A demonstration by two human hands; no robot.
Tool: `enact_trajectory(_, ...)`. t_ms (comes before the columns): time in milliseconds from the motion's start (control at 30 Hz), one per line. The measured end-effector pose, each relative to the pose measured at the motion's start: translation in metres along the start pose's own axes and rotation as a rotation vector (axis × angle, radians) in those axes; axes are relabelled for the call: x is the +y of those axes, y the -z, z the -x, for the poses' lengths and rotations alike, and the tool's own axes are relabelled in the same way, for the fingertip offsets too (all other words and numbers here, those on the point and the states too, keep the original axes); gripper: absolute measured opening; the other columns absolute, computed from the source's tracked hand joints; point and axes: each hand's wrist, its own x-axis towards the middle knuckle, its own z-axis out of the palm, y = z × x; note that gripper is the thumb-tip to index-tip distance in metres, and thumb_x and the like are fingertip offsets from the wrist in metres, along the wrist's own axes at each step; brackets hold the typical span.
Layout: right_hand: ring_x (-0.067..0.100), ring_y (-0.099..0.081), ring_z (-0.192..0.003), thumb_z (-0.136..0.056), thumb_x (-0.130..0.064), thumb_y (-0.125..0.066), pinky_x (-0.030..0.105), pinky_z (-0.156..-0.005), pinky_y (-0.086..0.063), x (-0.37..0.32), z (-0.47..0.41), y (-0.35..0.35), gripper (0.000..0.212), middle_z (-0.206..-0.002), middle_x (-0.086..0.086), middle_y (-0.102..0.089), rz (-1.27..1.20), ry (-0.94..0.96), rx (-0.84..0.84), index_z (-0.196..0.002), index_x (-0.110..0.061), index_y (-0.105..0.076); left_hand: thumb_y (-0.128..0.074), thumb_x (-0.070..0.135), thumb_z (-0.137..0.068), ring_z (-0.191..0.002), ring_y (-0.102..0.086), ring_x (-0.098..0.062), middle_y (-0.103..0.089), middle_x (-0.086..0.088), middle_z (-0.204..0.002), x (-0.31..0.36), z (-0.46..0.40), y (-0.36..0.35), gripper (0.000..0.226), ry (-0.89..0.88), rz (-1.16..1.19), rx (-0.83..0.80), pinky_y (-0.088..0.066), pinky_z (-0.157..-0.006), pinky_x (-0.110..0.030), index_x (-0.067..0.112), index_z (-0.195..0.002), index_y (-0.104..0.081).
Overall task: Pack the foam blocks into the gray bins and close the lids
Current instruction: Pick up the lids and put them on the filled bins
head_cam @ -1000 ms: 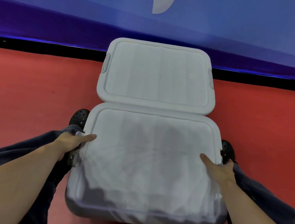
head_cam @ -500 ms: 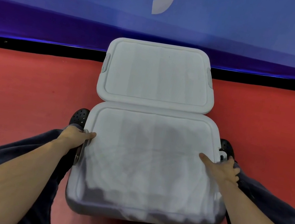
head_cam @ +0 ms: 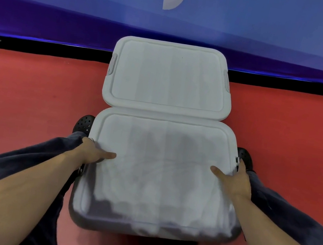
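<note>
The near gray bin [head_cam: 158, 186] sits on the red floor [head_cam: 20, 97] at 6 o'clock, lid on. It is probably light and rigid. Left hand [head_cam: 91, 153] and right hand [head_cam: 232, 179] grip the lid's side edges, thumbs on top. The second bin [head_cam: 169, 78] touches it at 12 o'clock; the floor lies open on both sides.

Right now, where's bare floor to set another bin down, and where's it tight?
Free: red floor left of both gray bins, and red floor right of them, up to the black strip under the blue wall. Tight: near bin butts the far bin; left hand, right hand, legs and black shoes flank it.
</note>
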Motion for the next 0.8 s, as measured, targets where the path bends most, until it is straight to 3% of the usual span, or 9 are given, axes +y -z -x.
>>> enact_trajectory(67, 0.041, -0.04, -0.142, -0.068, -0.066, -0.082, 0.059, -0.107, -0.043, 0.001, 0.004, -0.003, 0.12, -0.158, 0.016, -0.036, 0.031, 0.023, 0.026, -0.161, -0.034, -0.013, -0.098, 0.042, -0.057, -0.111, -0.063, -0.031, -0.064, -0.012, -0.115, 0.001, -0.001, 0.001, 0.145, 0.008, 0.015, -0.015, -0.049, -0.103, -0.043, -0.007, -0.154, -0.002)
enact_trajectory(167, 0.043, -0.04, -0.139, -0.077, -0.07, -0.071, 0.057, -0.105, -0.042, -0.001, 0.008, -0.005, 0.106, -0.153, 0.021, -0.035, 0.14, 0.046, 0.037, -0.161, -0.037, -0.014, -0.097, 0.064, -0.022, -0.114, -0.065, -0.032, -0.062, -0.014, -0.124, -0.022, -0.034, -0.002, 0.175, 0.041, 0.027, -0.04, -0.052, -0.102, -0.049, 0.0, -0.155, -0.002)
enact_trajectory(233, 0.045, -0.04, -0.137, -0.079, -0.072, -0.067, 0.057, -0.104, -0.042, -0.002, 0.009, -0.006, 0.104, -0.152, 0.022, -0.034, 0.166, 0.055, 0.039, -0.161, -0.038, -0.013, -0.095, 0.068, -0.013, -0.119, -0.062, -0.035, -0.06, -0.016, -0.13, -0.033, -0.05, -0.006, 0.181, 0.046, 0.036, -0.029, -0.051, -0.103, -0.05, -0.001, -0.155, -0.005)
enact_trajectory(433, 0.039, -0.034, -0.145, -0.076, -0.071, -0.07, 0.055, -0.11, -0.04, -0.004, 0.006, -0.005, 0.107, -0.157, 0.017, -0.034, 0.119, 0.054, 0.019, -0.161, -0.038, -0.013, -0.098, 0.062, -0.021, -0.127, -0.055, -0.045, -0.056, -0.028, -0.137, -0.027, -0.038, -0.002, 0.162, 0.01, 0.077, -0.043, -0.049, -0.104, -0.054, -0.011, -0.145, -0.024)
enact_trajectory(567, 0.035, -0.041, -0.141, -0.076, -0.076, -0.066, 0.051, -0.097, -0.048, -0.01, 0.01, -0.009, 0.106, -0.156, 0.013, -0.035, 0.166, 0.064, 0.009, -0.16, -0.04, -0.014, -0.1, 0.058, -0.022, -0.128, -0.053, -0.046, -0.054, -0.03, -0.138, -0.018, -0.03, 0.006, 0.152, -0.009, 0.138, 0.014, -0.048, -0.105, -0.054, -0.012, -0.139, -0.033)
enact_trajectory(633, 0.034, -0.047, -0.136, -0.075, -0.079, -0.065, 0.049, -0.094, -0.05, -0.013, 0.013, -0.012, 0.106, -0.153, 0.012, -0.037, 0.182, 0.065, 0.007, -0.159, -0.042, -0.014, -0.102, 0.037, -0.048, -0.113, -0.061, -0.04, -0.058, -0.024, -0.128, -0.002, -0.009, 0.012, 0.116, -0.002, 0.125, 0.034, -0.053, -0.091, -0.043, -0.011, -0.132, -0.038)
enact_trajectory(700, 0.034, -0.05, -0.133, -0.073, -0.079, -0.067, 0.049, -0.095, -0.052, -0.014, 0.014, -0.014, 0.107, -0.151, 0.012, -0.039, 0.167, 0.072, 0.01, -0.159, -0.042, -0.016, -0.095, 0.02, -0.068, -0.09, -0.06, -0.027, -0.057, -0.016, -0.114, 0.0, -0.016, 0.015, 0.086, 0.017, 0.108, 0.038, -0.049, -0.071, -0.033, -0.006, -0.127, -0.039)
enact_trajectory(767, 0.036, -0.048, -0.134, -0.073, -0.075, -0.071, 0.05, -0.098, -0.05, -0.017, 0.014, -0.014, 0.109, -0.152, 0.013, -0.038, 0.14, 0.058, -0.002, -0.159, -0.039, -0.016, -0.098, 0.028, -0.062, -0.091, -0.065, -0.03, -0.063, -0.022, -0.111, -0.001, -0.022, 0.019, 0.104, 0.005, 0.074, 0.01, -0.05, -0.068, -0.033, -0.014, -0.136, -0.038)
enact_trajectory(800, 0.037, -0.046, -0.136, -0.073, -0.073, -0.072, 0.051, -0.1, -0.048, -0.018, 0.015, -0.015, 0.11, -0.153, 0.014, -0.036, 0.127, 0.054, -0.012, -0.16, -0.036, -0.016, -0.1, 0.039, -0.055, -0.1, -0.066, -0.034, -0.064, -0.024, -0.117, -0.002, -0.023, 0.02, 0.12, -0.024, 0.065, -0.016, -0.055, -0.076, -0.038, -0.016, -0.14, -0.036)
